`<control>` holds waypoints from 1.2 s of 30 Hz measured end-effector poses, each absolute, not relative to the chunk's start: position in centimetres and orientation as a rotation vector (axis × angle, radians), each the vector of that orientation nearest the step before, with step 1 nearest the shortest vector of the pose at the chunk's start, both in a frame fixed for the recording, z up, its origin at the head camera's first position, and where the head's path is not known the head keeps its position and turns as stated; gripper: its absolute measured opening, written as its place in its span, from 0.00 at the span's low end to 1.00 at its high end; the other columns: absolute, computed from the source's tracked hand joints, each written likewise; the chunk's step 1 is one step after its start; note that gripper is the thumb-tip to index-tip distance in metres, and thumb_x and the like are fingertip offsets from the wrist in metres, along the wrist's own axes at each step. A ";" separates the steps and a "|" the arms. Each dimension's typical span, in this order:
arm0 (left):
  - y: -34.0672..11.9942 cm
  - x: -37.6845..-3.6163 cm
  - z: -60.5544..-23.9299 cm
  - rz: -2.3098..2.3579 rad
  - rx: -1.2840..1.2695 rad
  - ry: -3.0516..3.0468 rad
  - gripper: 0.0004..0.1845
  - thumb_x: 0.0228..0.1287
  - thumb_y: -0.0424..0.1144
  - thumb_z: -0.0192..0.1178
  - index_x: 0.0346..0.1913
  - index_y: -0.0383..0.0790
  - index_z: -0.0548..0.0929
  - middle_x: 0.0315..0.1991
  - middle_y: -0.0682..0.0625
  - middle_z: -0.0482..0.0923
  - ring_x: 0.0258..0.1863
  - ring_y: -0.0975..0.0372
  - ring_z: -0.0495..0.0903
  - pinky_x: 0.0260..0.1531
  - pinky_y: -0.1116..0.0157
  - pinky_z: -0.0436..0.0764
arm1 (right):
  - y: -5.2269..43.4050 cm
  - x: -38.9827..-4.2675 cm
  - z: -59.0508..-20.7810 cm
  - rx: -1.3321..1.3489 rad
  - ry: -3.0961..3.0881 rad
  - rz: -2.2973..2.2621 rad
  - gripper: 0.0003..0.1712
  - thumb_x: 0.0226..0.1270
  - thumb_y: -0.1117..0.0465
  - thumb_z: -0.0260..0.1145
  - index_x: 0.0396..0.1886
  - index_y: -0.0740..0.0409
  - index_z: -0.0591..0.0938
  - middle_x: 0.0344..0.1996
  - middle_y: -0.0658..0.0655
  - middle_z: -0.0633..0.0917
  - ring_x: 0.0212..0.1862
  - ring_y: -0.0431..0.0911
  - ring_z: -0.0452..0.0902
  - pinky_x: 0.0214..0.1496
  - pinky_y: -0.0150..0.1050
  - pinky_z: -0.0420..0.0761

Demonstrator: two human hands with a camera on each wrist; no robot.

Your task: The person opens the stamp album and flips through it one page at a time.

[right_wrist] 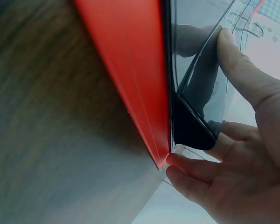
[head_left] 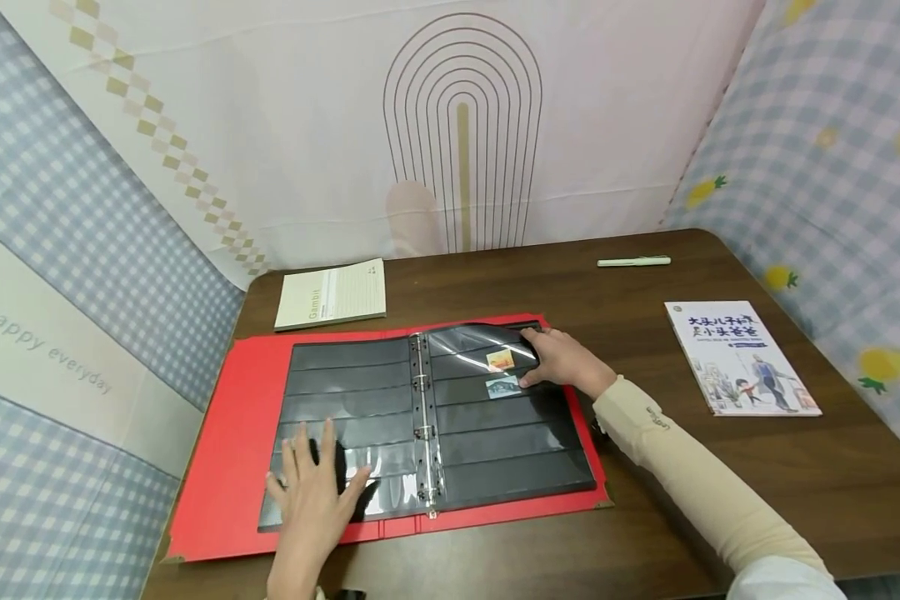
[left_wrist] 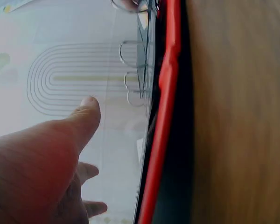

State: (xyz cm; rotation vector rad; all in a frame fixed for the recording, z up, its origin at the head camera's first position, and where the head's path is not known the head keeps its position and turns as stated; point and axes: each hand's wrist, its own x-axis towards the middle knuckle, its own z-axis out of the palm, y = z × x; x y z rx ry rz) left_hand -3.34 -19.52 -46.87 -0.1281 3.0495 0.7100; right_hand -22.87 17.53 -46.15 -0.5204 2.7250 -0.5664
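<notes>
A red ring-binder stamp album (head_left: pixel 225 450) lies spread flat, with black pocket pages on both sides of its metal rings (head_left: pixel 422 432). Two stamps, an orange one (head_left: pixel 500 359) and a blue-grey one (head_left: pixel 503 387), show in the upper part of the right side. At the upper right corner, my right hand (head_left: pixel 562 360) holds the black album page (right_wrist: pixel 200 84) between thumb and fingers, and that corner bends up from the pages beneath. My left hand (head_left: pixel 311 492), its fingers spread, is over the lower left page (head_left: pixel 352 379); the left wrist view shows it apart from the page.
Behind the album's left side lies a pale notepad (head_left: pixel 333 294). A light-coloured pen (head_left: pixel 634 262) lies near the table's back edge. To the right is a white illustrated book (head_left: pixel 742 358). Fabric hangings (head_left: pixel 307 125) border the brown table (head_left: pixel 510 554) at the back and sides.
</notes>
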 end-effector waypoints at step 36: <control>-17.3 -5.1 -48.1 0.859 0.005 2.828 0.42 0.58 0.46 0.75 0.74 0.40 0.70 0.78 0.33 0.50 0.75 0.31 0.40 0.62 0.25 0.40 | 19.8 -23.1 -44.0 -0.569 2.462 -1.171 0.50 0.47 0.77 0.70 0.73 0.76 0.61 0.71 0.74 0.66 0.74 0.65 0.58 0.71 0.60 0.62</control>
